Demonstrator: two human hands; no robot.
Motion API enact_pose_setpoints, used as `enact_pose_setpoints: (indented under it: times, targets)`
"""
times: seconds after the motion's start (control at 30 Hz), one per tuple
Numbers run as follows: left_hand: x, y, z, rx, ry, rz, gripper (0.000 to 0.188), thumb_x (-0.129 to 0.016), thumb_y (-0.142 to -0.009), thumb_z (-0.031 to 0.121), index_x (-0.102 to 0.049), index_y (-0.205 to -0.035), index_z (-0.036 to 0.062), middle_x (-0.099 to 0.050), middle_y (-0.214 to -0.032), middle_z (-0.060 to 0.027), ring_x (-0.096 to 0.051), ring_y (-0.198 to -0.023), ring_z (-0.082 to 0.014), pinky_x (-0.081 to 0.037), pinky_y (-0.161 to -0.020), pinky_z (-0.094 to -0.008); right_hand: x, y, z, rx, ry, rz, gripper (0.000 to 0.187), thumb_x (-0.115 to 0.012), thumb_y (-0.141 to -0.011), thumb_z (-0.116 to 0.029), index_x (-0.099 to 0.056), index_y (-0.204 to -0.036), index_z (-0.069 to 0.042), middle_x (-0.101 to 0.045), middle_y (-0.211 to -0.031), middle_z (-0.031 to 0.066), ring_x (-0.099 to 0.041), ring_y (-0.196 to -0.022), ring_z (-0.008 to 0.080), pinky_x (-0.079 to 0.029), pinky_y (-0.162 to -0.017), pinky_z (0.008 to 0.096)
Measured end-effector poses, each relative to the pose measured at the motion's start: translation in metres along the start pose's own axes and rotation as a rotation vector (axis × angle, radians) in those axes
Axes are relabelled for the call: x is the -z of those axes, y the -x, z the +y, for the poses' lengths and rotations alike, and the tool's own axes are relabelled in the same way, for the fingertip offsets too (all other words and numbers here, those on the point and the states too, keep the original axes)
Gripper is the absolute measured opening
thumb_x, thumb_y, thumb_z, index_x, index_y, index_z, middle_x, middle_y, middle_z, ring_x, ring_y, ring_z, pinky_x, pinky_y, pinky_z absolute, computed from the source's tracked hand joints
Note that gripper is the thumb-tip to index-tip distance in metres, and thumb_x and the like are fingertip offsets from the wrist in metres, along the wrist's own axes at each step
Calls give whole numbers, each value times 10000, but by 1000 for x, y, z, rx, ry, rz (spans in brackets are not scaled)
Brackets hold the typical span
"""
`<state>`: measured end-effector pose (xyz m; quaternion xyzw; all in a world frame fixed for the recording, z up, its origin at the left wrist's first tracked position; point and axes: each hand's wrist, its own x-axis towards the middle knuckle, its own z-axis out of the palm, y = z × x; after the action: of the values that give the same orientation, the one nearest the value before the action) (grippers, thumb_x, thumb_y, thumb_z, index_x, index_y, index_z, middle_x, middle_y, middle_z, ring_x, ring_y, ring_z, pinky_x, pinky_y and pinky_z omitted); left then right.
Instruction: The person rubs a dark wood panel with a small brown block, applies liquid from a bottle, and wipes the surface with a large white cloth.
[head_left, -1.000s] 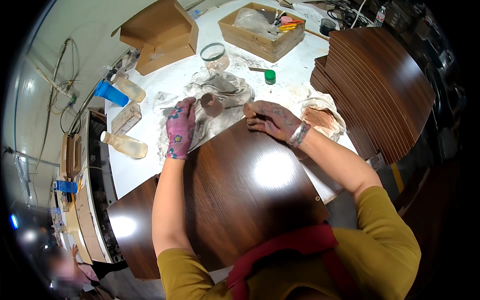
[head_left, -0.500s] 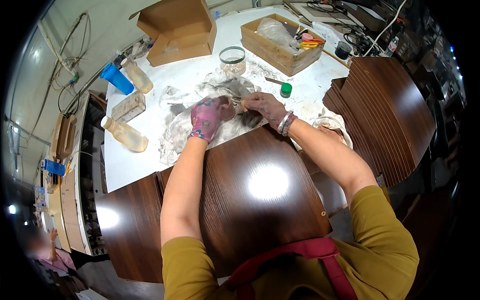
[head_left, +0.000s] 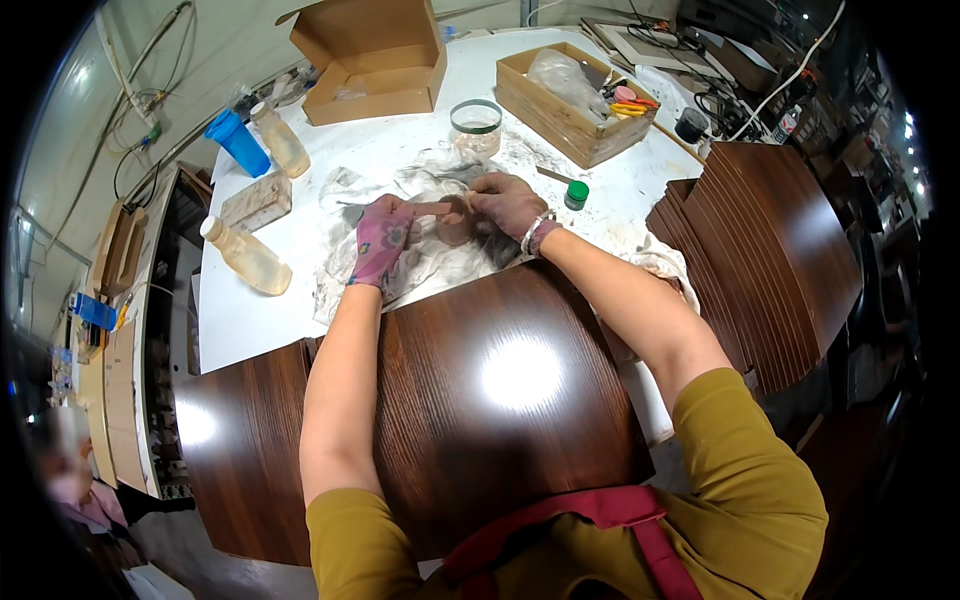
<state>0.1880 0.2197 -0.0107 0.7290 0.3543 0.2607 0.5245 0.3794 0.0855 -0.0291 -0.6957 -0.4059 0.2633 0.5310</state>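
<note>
white table (head_left: 375, 142) shows around a rumpled cloth (head_left: 338, 272); over it the left hand (head_left: 384, 237) closes on a flat brown strip (head_left: 430, 209), the right hand (head_left: 512, 208) bunches its fingers near the strip's other end, grip impossible to tell. just below, toward the table's near edge, sits a brown cup (head_left: 456, 235); working above it should spare the glossy panel (head_left: 450, 350) lapping that edge.

No lettering, labels, numbers or signs can be read anywhere in view.
</note>
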Motion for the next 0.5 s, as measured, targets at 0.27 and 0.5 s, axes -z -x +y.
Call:
enact_pose_setpoints:
  times: [0.27,0.5]
  targets:
    - [-2,18,19,91,87,17,217,-556,-913,208,-618,-904,0,-685,-720,-93,-640,-562,-143,-493,-487,-275,-28,-1,-22,83,335,30,258,-686,-880,-273,-692,-1018,-55,-706,-923,124,-665,-848,203,-514,-769,330]
    - [-1,22,9,-64,16,29,146,-530,-991,143,-548,-901,30,-612,-693,-37,-555,-552,-110,-437,-495,-243,-29,5,-30,30,246,54,228,-675,-863,-283,-688,-968,-81,-706,-933,146,-676,-875,287,-508,-783,382]
